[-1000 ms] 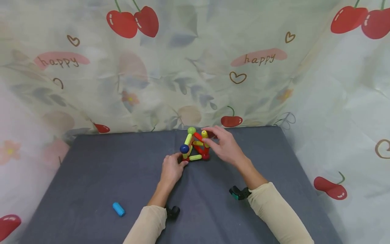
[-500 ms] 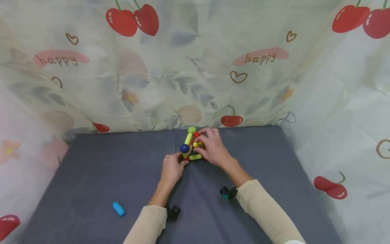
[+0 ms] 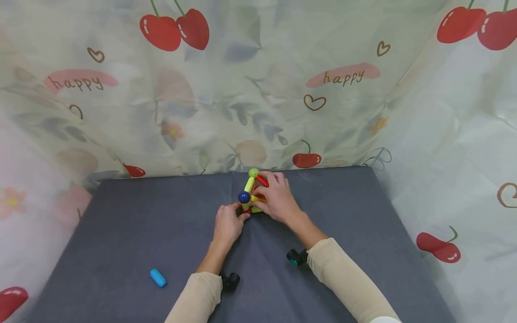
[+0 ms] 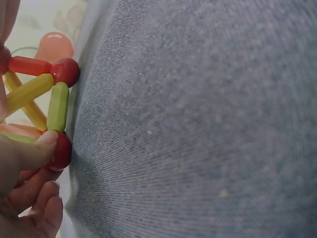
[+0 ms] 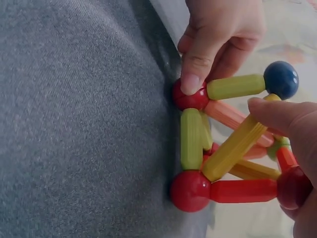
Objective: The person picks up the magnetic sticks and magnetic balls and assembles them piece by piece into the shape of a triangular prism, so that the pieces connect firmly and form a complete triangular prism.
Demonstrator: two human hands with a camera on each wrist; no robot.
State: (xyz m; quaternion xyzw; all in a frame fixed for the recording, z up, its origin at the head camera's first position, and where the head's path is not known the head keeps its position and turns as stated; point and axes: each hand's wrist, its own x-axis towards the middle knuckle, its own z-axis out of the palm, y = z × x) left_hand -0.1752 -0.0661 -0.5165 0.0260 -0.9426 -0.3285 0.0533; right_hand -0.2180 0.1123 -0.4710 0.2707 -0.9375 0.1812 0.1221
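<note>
A small frame of magnetic rods and balls stands at the back of the dark cloth. My left hand (image 3: 228, 223) pinches a red ball (image 5: 198, 103) at its lower corner, thumb on top. A yellow-green rod (image 5: 235, 87) links that ball to a blue ball (image 5: 281, 80). My right hand (image 3: 278, 197) holds a yellow rod (image 5: 237, 141), which slants from another red ball (image 5: 190, 191) up to the blue one. One fingertip presses near the rod's upper end. Beside that hand are a red rod (image 5: 242, 191) and a dark red ball (image 5: 293, 186). Its other fingers are partly hidden.
A loose blue rod (image 3: 158, 278) lies on the grey cloth (image 3: 121, 224) at the front left. Behind the table hangs a cherry-printed curtain (image 3: 226, 112). A light green ball (image 3: 253, 173) tops the frame's far side.
My right hand has moved left and tipped the yellow rod over from upright, so its end now meets the blue ball. The left hand stays on the red ball.
</note>
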